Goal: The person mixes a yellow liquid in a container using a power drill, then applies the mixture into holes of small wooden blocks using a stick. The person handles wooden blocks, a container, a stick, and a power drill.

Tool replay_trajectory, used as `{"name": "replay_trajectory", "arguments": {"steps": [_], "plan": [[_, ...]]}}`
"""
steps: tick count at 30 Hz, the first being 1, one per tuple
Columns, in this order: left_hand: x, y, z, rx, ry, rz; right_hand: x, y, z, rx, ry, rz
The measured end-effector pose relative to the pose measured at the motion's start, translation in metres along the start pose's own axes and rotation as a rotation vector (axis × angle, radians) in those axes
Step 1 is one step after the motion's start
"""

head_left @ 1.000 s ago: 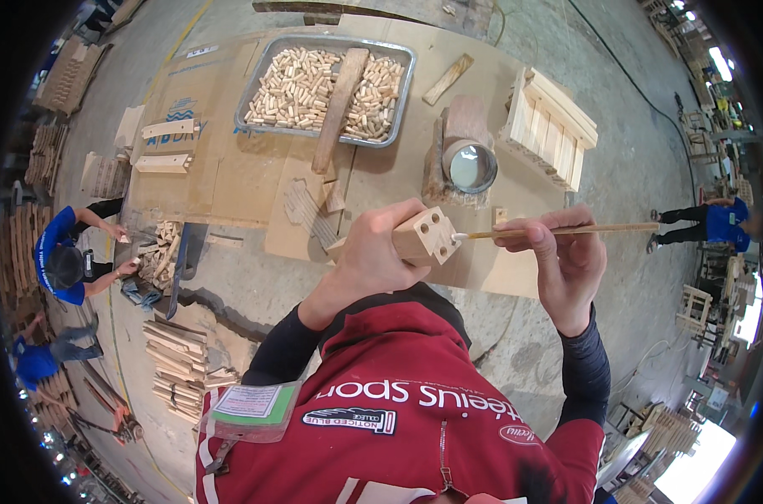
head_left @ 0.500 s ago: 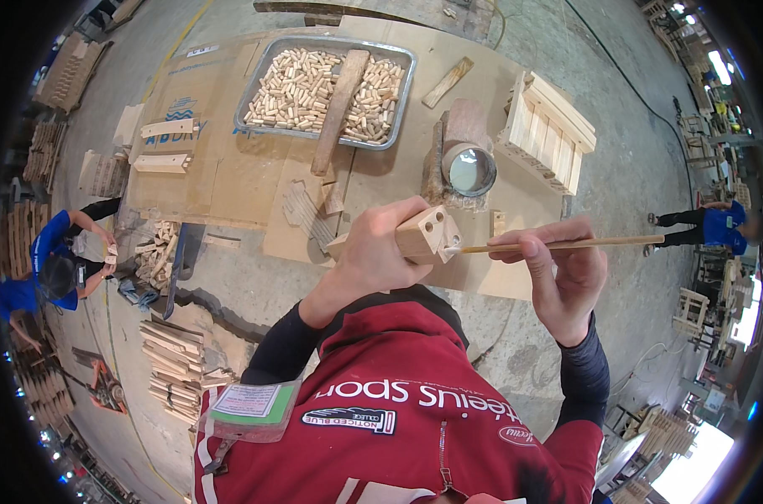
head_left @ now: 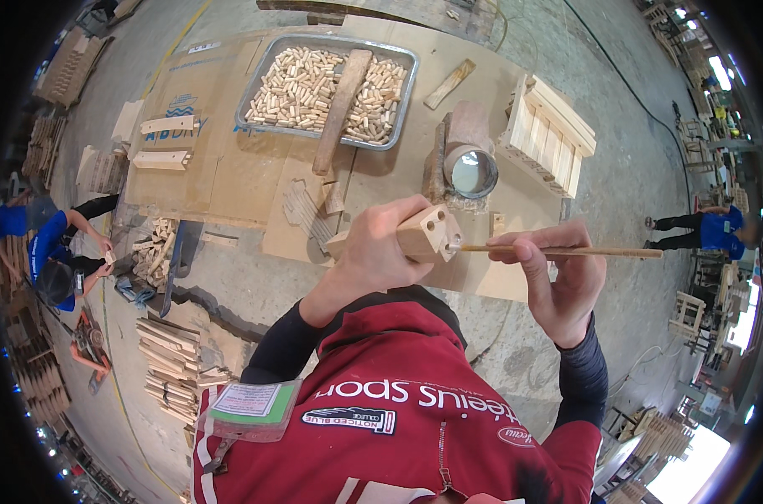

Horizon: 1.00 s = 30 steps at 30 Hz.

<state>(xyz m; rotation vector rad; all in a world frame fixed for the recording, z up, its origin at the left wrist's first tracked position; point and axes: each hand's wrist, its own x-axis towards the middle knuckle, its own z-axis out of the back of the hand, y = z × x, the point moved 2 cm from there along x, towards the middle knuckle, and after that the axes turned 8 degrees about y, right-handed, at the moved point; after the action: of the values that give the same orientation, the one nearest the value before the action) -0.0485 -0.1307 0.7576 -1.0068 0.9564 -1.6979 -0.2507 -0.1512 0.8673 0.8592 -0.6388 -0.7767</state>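
Observation:
My left hand (head_left: 380,252) grips a pale wooden block (head_left: 429,233) whose end face shows two drilled holes. My right hand (head_left: 558,277) pinches a thin wooden stick (head_left: 583,250) held level, its left tip touching the block's end face at the lower hole. Both hands hover above a sheet of cardboard (head_left: 238,168) on the concrete floor. My red jacket fills the lower middle of the view.
A metal tray (head_left: 255,80) of several wooden dowels holds a long wooden bar (head_left: 341,109). A round tin (head_left: 470,170) stands nearby, a slatted wooden frame (head_left: 551,134) beside it. Stacks of wood pieces (head_left: 175,370) lie at left. A person in blue (head_left: 54,252) crouches left; another (head_left: 700,225) stands at right.
The stick's tip has moved slightly left into contact with the block's end face. The person at left has shifted position. My hands have stayed in nearly the same place.

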Motion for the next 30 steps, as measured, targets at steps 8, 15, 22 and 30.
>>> {"name": "replay_trajectory", "arguments": {"steps": [8,15,22,30], "plan": [[0.0,0.0,0.0,-0.011,-0.004,-0.007,-0.001,0.003,0.003,0.025,-0.032,-0.021],[-0.001,-0.005,0.001,-0.001,0.021,0.004,0.006,0.011,0.0,0.232,-0.128,0.049],[0.0,-0.011,-0.001,-0.044,0.003,0.0,0.013,0.006,-0.011,0.114,-0.067,0.036],[-0.001,-0.014,-0.001,-0.032,0.012,0.022,0.016,0.005,-0.015,0.213,-0.123,0.034]]}}
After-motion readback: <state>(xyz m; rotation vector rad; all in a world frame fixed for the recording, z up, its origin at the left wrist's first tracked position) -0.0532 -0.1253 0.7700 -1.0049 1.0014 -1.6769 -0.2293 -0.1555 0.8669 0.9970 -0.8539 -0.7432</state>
